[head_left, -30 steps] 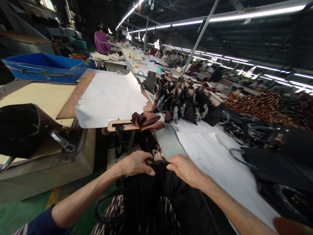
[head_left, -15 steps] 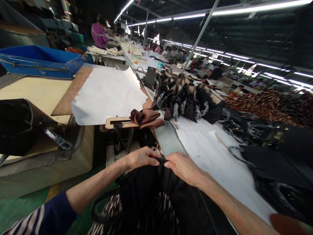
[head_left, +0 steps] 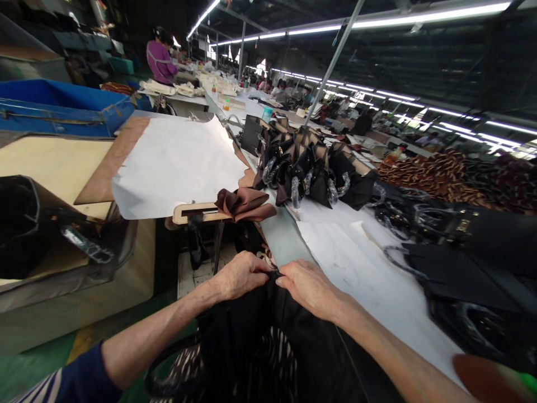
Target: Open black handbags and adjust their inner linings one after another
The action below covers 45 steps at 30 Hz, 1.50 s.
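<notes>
The black bag [head_left: 239, 324] lies at the near side, below and between the hands, its far edge at the fingertips. The left hand [head_left: 243, 275] pinches this edge from the left; the right hand [head_left: 308, 282] pinches it from the right. Fingertips sit close together. The left arm [head_left: 157, 324] and right arm [head_left: 386, 347] converge toward the far side.

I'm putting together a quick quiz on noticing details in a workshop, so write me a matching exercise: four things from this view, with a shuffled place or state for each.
Things
1. black item
2. blue bin
3. brown folded pieces
4. leftmost bag's handle

Places or states
A. at one end of the slotted board
B. wrapped in clear plastic
C. pinched by the left hand and right hand
D. beyond the yellow sheet

Pairs: 1-C, 2-D, 3-A, 4-B
</notes>
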Motion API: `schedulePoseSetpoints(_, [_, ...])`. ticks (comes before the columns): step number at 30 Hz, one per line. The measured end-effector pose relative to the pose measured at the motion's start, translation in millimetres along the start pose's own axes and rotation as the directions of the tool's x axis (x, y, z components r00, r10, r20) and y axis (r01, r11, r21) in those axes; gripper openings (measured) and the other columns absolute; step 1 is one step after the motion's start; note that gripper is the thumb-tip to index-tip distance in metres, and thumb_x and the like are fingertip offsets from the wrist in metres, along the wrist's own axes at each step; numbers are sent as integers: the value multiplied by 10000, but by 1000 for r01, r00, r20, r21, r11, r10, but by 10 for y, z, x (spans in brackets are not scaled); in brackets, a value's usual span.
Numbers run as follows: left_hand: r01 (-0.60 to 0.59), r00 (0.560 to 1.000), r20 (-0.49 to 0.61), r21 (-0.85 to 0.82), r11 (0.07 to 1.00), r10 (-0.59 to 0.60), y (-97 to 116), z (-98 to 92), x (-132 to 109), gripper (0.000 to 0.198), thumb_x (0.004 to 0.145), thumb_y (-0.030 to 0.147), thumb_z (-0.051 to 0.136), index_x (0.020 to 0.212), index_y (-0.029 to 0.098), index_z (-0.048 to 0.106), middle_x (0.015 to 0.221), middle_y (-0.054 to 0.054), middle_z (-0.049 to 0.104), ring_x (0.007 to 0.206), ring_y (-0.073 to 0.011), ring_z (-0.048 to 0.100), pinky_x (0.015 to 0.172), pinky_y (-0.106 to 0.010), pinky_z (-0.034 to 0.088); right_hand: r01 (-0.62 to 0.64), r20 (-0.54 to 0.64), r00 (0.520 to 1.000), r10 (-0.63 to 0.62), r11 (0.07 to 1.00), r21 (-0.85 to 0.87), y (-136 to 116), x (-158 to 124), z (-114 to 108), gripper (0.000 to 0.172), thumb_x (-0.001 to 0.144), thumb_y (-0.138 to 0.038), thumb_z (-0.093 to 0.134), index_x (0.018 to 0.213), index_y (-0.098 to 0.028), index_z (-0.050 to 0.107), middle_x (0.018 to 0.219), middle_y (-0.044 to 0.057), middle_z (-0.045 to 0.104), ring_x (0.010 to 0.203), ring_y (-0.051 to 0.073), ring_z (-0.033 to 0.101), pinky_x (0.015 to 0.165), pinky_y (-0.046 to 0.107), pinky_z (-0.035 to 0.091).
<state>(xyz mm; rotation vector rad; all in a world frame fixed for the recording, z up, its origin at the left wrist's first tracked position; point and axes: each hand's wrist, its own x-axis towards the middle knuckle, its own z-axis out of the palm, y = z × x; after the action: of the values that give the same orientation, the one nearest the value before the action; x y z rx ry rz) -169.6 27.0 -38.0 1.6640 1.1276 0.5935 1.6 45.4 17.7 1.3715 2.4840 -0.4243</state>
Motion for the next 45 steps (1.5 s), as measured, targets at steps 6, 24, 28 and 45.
schedulePoseSetpoints(6, [15, 1000, -24, -9, 1000, -15, -3, 10, -4, 154, 689, 199, 451, 548, 146, 482, 509, 45, 340, 516, -91, 321, 484, -233, 190, 12, -23, 1000, -12, 1000, 7, -12, -25, 51, 191, 850, -324, 484, 848, -181, 610, 799, 82, 650, 824, 238, 603, 663, 290, 369])
schedulePoseSetpoints(24, [83, 981, 195, -462, 883, 10, -157, -273, -274, 366, 778, 365, 589, 1066, 139, 602, 824, -15, 570, 709, -122, 456, 642, -208, 354, 63, 36, 997, -68, 990, 129, -79, 89, -9, 179, 812, -243, 468, 707, -181, 599, 747, 44, 602, 796, 186, 556, 666, 258, 343])
schedulePoseSetpoints(28, [113, 981, 193, -480, 870, -21, -206, -317, -480, 334, 784, 366, 586, 1043, 156, 618, 962, -31, 608, 868, -162, 510, 785, -227, 381, 64, 40, 997, -71, 987, 151, -63, 115, -1, 190, 805, -236, 460, 655, -182, 564, 703, 24, 574, 749, 163, 529, 657, 251, 330])
schedulePoseSetpoints(45, [225, 974, 69, -284, 932, -214, -198, -104, -491, 227, 738, 314, 542, 757, 120, 657, 603, 23, 513, 520, -89, 390, 471, -199, 277, 103, 112, 986, -127, 976, 193, -96, 161, -84, 215, 776, -218, 460, 565, -178, 451, 541, -39, 395, 545, 97, 363, 539, 236, 242])
